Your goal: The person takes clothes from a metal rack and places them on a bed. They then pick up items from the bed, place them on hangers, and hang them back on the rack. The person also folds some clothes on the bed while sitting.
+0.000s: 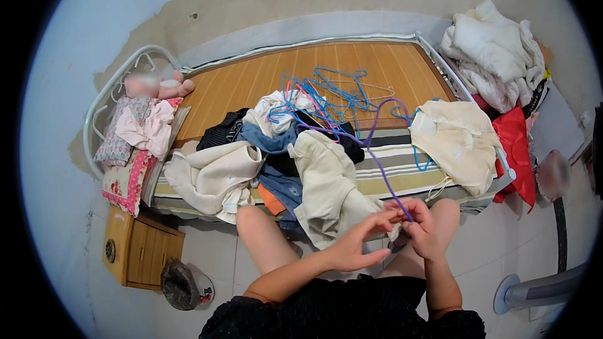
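Note:
A purple clothes hanger (384, 172) slants up from my right hand (424, 233), whose fingers are closed around its lower end. My left hand (359, 238) is beside it, thumb and fingers stretched apart, the fingertips close to the right fingers; whether they touch the hanger I cannot tell. The hanger's hook end rises over the bed. Below and left of the hands, a cream garment (323, 172) hangs off the bed's front edge, its lower end partly hidden by my hands. A cream top (453, 141) lies to the right on a blue hanger.
More clothes are heaped mid-bed, including a white knit garment (217, 169) and blue denim (279, 182). Several tangled hangers (342, 97) lie behind. A doll (169, 89) and pillows fill the left end. Wooden cabinet (147, 248), lined bin (182, 282), white quilt (496, 50) and fan (540, 292) surround the bed.

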Action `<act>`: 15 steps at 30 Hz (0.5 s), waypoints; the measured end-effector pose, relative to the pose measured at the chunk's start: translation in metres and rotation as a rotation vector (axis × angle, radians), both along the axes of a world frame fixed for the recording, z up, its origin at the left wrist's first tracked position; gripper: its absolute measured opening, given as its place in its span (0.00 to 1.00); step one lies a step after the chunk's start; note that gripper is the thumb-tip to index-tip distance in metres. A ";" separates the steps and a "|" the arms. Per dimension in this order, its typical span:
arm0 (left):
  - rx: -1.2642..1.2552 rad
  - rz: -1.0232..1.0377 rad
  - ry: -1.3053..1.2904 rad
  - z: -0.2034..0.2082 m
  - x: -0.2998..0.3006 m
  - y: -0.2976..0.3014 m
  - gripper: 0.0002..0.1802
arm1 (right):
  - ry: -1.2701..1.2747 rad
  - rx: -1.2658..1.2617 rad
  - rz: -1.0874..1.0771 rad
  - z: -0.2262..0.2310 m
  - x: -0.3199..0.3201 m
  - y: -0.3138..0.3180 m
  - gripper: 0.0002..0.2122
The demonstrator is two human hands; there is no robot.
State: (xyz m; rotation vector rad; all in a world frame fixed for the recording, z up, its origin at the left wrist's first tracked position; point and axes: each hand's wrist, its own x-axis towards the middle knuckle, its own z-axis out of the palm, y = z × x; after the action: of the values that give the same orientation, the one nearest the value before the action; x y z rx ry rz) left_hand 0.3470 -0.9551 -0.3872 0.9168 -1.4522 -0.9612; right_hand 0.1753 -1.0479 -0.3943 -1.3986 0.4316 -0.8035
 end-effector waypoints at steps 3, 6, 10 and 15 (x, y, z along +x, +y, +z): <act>-0.306 0.448 -0.351 -0.003 0.037 0.006 0.19 | -0.171 0.113 0.100 0.007 -0.017 -0.010 0.14; -0.277 1.008 -0.359 -0.012 0.091 0.004 0.33 | -0.223 0.134 0.033 0.024 -0.035 -0.015 0.11; -0.068 0.758 -0.029 -0.029 0.156 0.012 0.21 | -0.267 0.231 -0.042 0.014 -0.036 -0.025 0.09; -0.022 0.699 -0.007 0.024 0.157 0.005 0.13 | -0.123 0.140 0.049 -0.005 -0.025 -0.017 0.09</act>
State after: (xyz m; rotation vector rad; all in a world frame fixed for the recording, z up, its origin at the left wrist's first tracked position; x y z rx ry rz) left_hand 0.5037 -0.9505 -0.3633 1.2897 -1.0194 -0.4177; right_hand 0.1501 -1.0653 -0.3996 -1.2191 0.3505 -0.7995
